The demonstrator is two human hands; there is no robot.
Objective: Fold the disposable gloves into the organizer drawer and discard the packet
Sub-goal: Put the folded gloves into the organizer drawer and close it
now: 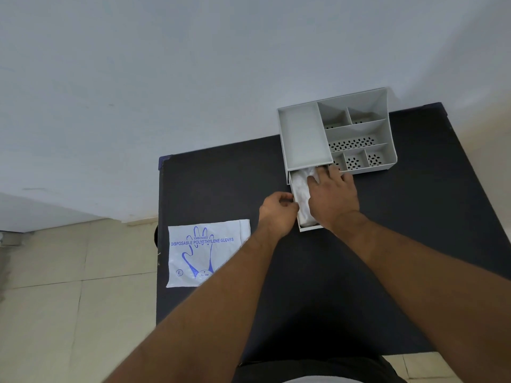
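Note:
A grey organizer (304,134) stands at the far side of the black table, its drawer (309,228) pulled out toward me. Folded clear gloves (301,194) lie inside the drawer. My right hand (331,197) rests on top of them, fingers spread and pressing down near the drawer's back. My left hand (278,210) is curled against the drawer's left wall, thumb and fingers pinching its edge. The white glove packet (204,252) with blue print lies flat at the table's left edge, apart from both hands.
The black table (414,217) stands against a pale wall. The organizer's top has several perforated compartments (352,143). Beige floor tiles (69,299) lie to the left, beyond the table edge.

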